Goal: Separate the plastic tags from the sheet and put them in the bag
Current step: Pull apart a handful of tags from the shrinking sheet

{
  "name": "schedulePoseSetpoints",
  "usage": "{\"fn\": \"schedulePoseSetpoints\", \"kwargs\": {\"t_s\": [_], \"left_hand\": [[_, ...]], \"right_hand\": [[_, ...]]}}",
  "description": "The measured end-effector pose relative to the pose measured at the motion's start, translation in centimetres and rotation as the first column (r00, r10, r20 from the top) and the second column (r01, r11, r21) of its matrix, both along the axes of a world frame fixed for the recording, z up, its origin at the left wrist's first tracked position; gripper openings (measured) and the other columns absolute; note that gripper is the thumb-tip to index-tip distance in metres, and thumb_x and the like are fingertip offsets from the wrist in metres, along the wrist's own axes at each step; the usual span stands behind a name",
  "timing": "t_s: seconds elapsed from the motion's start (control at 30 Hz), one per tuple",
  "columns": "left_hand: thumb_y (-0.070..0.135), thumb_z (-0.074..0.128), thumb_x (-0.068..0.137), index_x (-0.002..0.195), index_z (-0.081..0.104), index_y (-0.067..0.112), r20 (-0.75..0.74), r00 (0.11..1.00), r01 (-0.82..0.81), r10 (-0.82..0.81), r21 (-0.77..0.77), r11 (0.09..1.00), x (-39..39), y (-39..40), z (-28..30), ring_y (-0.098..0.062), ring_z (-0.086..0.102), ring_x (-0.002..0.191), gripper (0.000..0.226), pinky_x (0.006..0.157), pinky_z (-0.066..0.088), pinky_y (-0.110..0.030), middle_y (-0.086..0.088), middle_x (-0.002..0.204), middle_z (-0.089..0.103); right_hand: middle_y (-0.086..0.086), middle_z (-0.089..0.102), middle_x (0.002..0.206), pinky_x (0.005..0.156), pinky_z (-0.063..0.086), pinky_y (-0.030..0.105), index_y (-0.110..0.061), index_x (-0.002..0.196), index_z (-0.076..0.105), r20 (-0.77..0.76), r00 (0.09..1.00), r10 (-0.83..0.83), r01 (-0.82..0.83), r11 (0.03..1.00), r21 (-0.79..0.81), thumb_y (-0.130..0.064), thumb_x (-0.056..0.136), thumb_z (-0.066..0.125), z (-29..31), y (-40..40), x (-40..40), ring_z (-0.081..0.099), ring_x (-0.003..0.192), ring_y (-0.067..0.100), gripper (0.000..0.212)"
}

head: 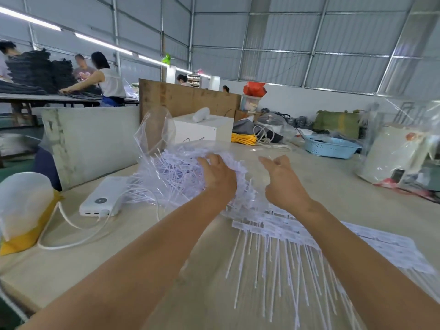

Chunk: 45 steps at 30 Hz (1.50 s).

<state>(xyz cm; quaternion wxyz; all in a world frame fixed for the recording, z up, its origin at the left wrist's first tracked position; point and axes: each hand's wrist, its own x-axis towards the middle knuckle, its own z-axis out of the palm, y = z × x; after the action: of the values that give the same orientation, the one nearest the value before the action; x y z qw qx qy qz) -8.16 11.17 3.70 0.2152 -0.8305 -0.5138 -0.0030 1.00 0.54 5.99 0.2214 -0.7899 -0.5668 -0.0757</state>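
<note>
A clear plastic bag [154, 129] lies open on the table, with a heap of loose white plastic tags [176, 172] spilling from its mouth. My left hand [217, 175] rests palm-down on that heap, fingers spread over the tags. Just right of the heap my right hand [283, 179] hovers above the table, fingers loosely curled; a thin white sliver shows by its fingers, and I cannot tell if it holds it. Sheets of joined white tags [281, 229] lie fanned out under my right forearm, their thin stems pointing toward me.
A white power bank [102, 198] with a cable lies left of the heap, beside a translucent jug on yellow cloth [23, 208]. A white box [202, 127], yellow cord [242, 138], blue basket [331, 145] and bagged goods [400, 158] stand further back. Several people work at a far table.
</note>
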Motion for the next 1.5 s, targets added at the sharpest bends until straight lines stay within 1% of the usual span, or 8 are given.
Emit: {"fn": "schedulePoseSetpoints", "kwargs": {"t_s": [0.17,0.3,0.37,0.6,0.77,0.93,1.27,1.5], "left_hand": [[0.029,0.048,0.094,0.111,0.058,0.014,0.097,0.928,0.368,-0.359,-0.107,0.923,-0.8,-7.2,1.8,-0.025,0.053,0.102,0.024,0.080,0.039,-0.034,-0.007,0.115,0.058],[0.023,0.052,0.094,0.095,0.068,0.005,0.351,0.671,0.736,-0.653,-0.423,0.529,-0.6,-11.6,1.5,-0.020,0.062,0.090,0.024,0.081,0.051,-0.034,-0.006,0.098,0.069],[0.011,0.050,0.093,0.102,0.069,0.006,0.356,0.606,0.784,-0.711,-0.416,0.460,0.9,-12.5,0.9,-0.022,0.062,0.098,0.022,0.088,0.050,-0.037,-0.007,0.106,0.069],[0.028,0.055,0.093,0.111,0.066,0.007,0.366,0.640,0.758,-0.675,-0.443,0.479,7.5,-12.4,-1.0,-0.023,0.060,0.100,0.030,0.091,0.048,-0.036,-0.009,0.110,0.066],[0.042,0.068,0.083,0.095,0.066,0.009,0.382,0.709,0.683,-0.592,-0.580,0.444,9.1,-11.2,-1.1,-0.019,0.057,0.088,0.035,0.074,0.041,-0.027,-0.006,0.094,0.063],[0.039,0.079,0.072,0.107,0.066,0.012,0.351,0.722,0.654,-0.596,-0.628,0.422,9.1,-11.2,-0.9,-0.013,0.054,0.086,0.046,0.075,0.042,-0.022,-0.001,0.100,0.064],[0.024,0.070,0.079,0.077,0.062,0.018,0.411,0.664,0.742,-0.625,-0.466,0.482,8.7,-11.6,-0.5,-0.021,0.063,0.089,0.011,0.078,0.050,-0.033,-0.003,0.094,0.067],[0.036,0.076,0.076,0.064,0.047,0.019,0.216,0.743,0.612,-0.634,-0.603,0.512,8.5,-12.0,-0.4,-0.016,0.050,0.069,0.036,0.057,0.039,-0.025,0.002,0.070,0.050]], "right_hand": [[0.006,0.044,0.119,0.090,0.042,0.019,-0.027,0.130,0.054,-0.114,0.983,0.143,-0.133,0.987,0.088,-0.010,0.083,0.069,0.4,-5.8,2.9,0.050,0.084,0.011,0.053],[0.002,0.057,0.104,0.067,0.037,0.006,-0.020,0.125,0.060,-0.175,0.984,0.021,-0.008,0.997,0.076,-0.015,0.084,0.069,-0.7,-12.0,6.2,0.050,0.068,0.006,0.042],[0.005,0.063,0.106,0.073,0.035,0.010,-0.015,0.123,0.062,-0.197,0.977,-0.083,0.086,0.996,0.006,-0.013,0.085,0.067,-2.1,-14.8,8.0,0.051,0.074,0.008,0.038],[0.010,0.068,0.110,0.077,0.043,0.017,-0.006,0.114,0.065,-0.381,0.894,-0.237,0.260,0.965,0.010,-0.006,0.086,0.062,-6.9,-18.8,10.8,0.059,0.083,0.013,0.028],[-0.009,0.062,0.088,0.061,0.034,-0.001,-0.011,0.111,0.068,-0.294,0.932,-0.212,0.229,0.973,0.024,-0.011,0.089,0.060,-8.3,-18.6,11.8,0.049,0.062,-0.012,0.024],[0.002,0.067,0.108,0.062,0.033,-0.005,-0.010,0.113,0.067,-0.250,0.946,-0.207,0.219,0.975,0.023,-0.012,0.090,0.060,-8.4,-18.4,11.9,0.051,0.073,-0.002,0.025],[0.003,0.066,0.113,0.065,0.032,-0.004,-0.011,0.117,0.065,-0.241,0.945,-0.223,0.238,0.970,0.038,-0.017,0.092,0.059,-8.5,-18.4,11.5,0.054,0.088,0.006,0.027],[0.001,0.067,0.110,0.065,0.033,-0.006,-0.013,0.115,0.067,-0.226,0.952,-0.207,0.223,0.974,0.048,-0.018,0.091,0.059,-8.5,-18.5,11.4,0.051,0.082,0.002,0.025]]}}
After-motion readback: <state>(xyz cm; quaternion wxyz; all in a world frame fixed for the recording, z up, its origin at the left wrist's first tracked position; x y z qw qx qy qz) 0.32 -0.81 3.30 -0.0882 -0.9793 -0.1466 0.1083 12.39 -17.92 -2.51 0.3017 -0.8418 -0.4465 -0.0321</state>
